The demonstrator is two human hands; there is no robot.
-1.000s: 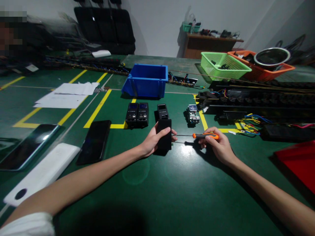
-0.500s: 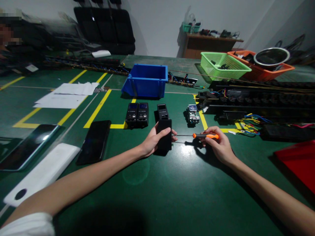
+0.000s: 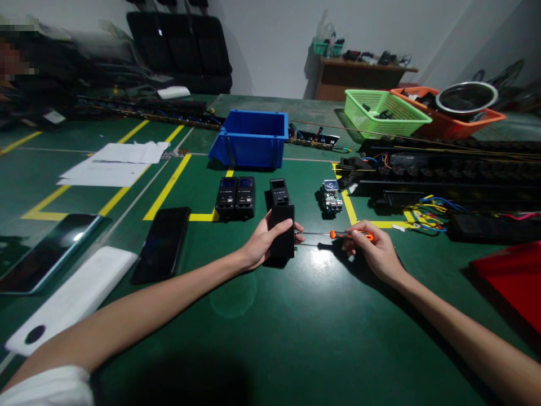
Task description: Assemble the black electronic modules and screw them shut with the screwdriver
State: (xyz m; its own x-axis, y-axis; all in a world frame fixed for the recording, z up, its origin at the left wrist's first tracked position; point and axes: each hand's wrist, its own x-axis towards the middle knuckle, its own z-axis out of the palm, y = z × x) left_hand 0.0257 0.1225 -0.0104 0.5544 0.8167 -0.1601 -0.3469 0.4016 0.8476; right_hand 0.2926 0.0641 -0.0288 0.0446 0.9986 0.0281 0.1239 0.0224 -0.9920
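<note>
A black rectangular box (image 3: 282,232) is gripped in my left hand (image 3: 258,243), thumb across its face. My right hand (image 3: 372,248) pinches the orange and black handle of a screwdriver (image 3: 333,234), whose thin shaft points left and reaches the box's right side. Whether the tip sits in a screw is too small to tell. Just beyond the box lies a black casing with a small window (image 3: 279,190). Two similar black modules with screens (image 3: 235,197) stand side by side to the left. A bare circuit board with a display (image 3: 332,197) is on the right.
A blue bin (image 3: 253,141) stands behind the modules. Phones (image 3: 162,245), a white object (image 3: 74,299) and papers (image 3: 112,163) lie left. Black wired rails (image 3: 443,169), a green basket (image 3: 386,115) and a red tray (image 3: 513,282) are right. A person sits far left.
My right fingers have shifted on the screwdriver handle, the index finger now lying over its top. The handle looks turned slightly. My left hand and the box have hardly moved.
</note>
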